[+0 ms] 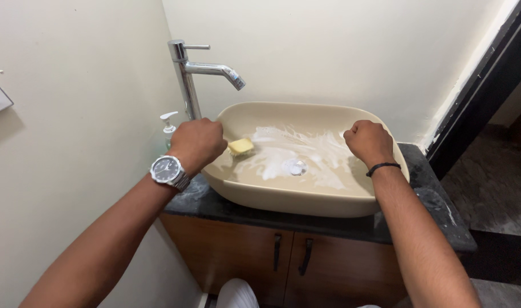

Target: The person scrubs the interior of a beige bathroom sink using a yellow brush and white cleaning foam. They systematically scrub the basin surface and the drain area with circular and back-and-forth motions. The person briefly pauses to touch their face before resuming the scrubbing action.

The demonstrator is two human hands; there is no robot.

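Observation:
A beige oval basin sits on a dark stone counter, its inside smeared with white foam around the metal drain. A yellow sponge lies inside against the left wall. My left hand, with a silver wristwatch, is closed in a fist over the basin's left rim, just left of the sponge and apart from it. My right hand, with a black wristband, is a fist over the right rim. Neither hand visibly holds anything.
A tall chrome tap rises at the back left, spout over the basin. A soap pump bottle stands beside it. Wooden cabinet doors with dark handles are below the counter. A dark door frame is on the right.

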